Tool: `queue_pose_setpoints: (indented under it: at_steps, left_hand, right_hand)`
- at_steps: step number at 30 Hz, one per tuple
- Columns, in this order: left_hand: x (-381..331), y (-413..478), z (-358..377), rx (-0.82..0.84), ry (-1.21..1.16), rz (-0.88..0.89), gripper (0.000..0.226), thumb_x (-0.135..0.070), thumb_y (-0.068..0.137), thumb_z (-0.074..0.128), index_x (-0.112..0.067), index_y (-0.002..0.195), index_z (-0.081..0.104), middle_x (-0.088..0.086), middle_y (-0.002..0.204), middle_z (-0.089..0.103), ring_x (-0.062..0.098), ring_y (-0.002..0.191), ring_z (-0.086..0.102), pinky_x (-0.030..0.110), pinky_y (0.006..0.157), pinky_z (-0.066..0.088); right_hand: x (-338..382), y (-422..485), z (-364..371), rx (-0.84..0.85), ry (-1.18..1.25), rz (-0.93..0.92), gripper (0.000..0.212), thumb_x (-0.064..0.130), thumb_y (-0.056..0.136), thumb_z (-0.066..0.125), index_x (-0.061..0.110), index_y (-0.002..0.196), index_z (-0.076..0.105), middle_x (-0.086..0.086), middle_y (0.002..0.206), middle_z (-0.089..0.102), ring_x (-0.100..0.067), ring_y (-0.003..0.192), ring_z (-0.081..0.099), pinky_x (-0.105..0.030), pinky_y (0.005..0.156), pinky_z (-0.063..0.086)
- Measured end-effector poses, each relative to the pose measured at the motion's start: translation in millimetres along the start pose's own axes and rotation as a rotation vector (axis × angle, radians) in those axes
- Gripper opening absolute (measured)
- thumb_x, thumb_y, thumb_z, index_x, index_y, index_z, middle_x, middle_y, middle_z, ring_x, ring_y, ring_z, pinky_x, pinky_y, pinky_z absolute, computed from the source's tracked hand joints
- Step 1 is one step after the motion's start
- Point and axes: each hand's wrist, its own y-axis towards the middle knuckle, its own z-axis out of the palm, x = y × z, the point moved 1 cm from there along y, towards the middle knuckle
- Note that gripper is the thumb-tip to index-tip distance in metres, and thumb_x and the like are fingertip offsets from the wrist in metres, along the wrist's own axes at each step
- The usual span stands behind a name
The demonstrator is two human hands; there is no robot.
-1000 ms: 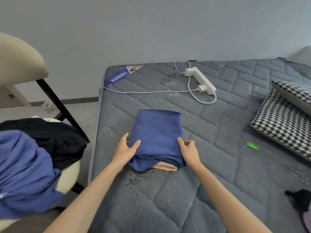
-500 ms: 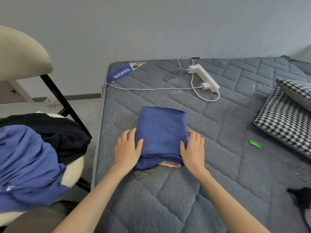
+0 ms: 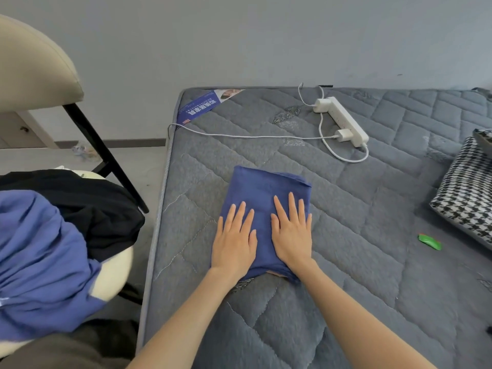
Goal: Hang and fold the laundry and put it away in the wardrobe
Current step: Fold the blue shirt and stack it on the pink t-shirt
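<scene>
Pressing down side by side, the left hand (image 3: 234, 246) and right hand (image 3: 291, 235) lie flat with straight, slightly spread fingers on a folded blue garment (image 3: 266, 187), gripping nothing. The garment is a soft, matte, roughly rectangular bundle, and a sliver of peach cloth peeks from its near edge. It sits on the bed (image 3: 346, 262), a grey quilted mattress stitched in slanted panels, close to the mattress's left edge. A hard white power strip (image 3: 342, 121) and its thin looping cable (image 3: 239, 136) lie near the far edge, well apart from the bundle. A houndstooth pillow (image 3: 468, 198) fills the right side, with a small glossy green scrap (image 3: 429, 241) near it. Bare quilting stretches between bundle and pillow. Left of the bed, a cream chair (image 3: 34, 62) holds crumpled blue cloth (image 3: 40, 262) and black cloth (image 3: 87, 209).
</scene>
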Motion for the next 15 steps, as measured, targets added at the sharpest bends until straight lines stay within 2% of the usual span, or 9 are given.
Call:
queue_pose_setpoints:
  at_steps: [6, 10, 13, 15]
  left_hand:
    - [2.4, -0.9, -0.4, 0.011, -0.044, 0.009, 0.052, -0.035, 0.102, 0.020, -0.022, 0.151, 0.008, -0.003, 0.159, -0.007, 0.017, 0.146, -0.012, 0.038, 0.119, -0.001]
    - [5.2, -5.1, -14.7, 0.082, -0.099, 0.027, 0.051, -0.035, 0.103, 0.020, -0.024, 0.151, 0.008, -0.005, 0.159, -0.005, 0.015, 0.146, -0.010, 0.037, 0.119, 0.002]
    - [12.6, -14.1, -35.6, 0.123, -0.214, 0.030, 0.054, -0.034, 0.103, 0.026, -0.030, 0.151, 0.003, -0.004, 0.160, 0.002, 0.017, 0.147, 0.000, 0.041, 0.119, 0.011]
    - [23.9, -20.6, -54.9, 0.075, -0.261, -0.002, 0.054, -0.031, 0.102, 0.030, -0.031, 0.151, 0.007, -0.001, 0.159, 0.012, 0.019, 0.146, 0.010, 0.042, 0.117, 0.017]
  right_hand:
    - [0.9, -1.0, -0.3, -0.045, 0.001, -0.008, 0.049, 0.037, 0.103, 0.027, 0.035, 0.150, 0.017, -0.001, 0.161, 0.006, -0.022, 0.148, -0.001, -0.042, 0.120, 0.002]
    - [5.6, -5.1, -14.2, 0.005, -0.017, 0.003, 0.047, 0.035, 0.104, 0.027, 0.030, 0.150, 0.023, -0.002, 0.160, 0.012, -0.022, 0.148, 0.004, -0.042, 0.119, 0.002]
    - [14.1, -8.7, -33.6, 0.003, 0.015, -0.003, 0.045, 0.031, 0.103, 0.030, 0.019, 0.146, 0.036, -0.003, 0.155, 0.030, -0.022, 0.145, 0.020, -0.043, 0.119, 0.006]
    - [24.3, -10.2, -49.6, -0.039, 0.115, -0.028, 0.042, 0.027, 0.101, 0.036, 0.014, 0.141, 0.044, -0.002, 0.147, 0.043, -0.021, 0.139, 0.032, -0.042, 0.116, 0.017]
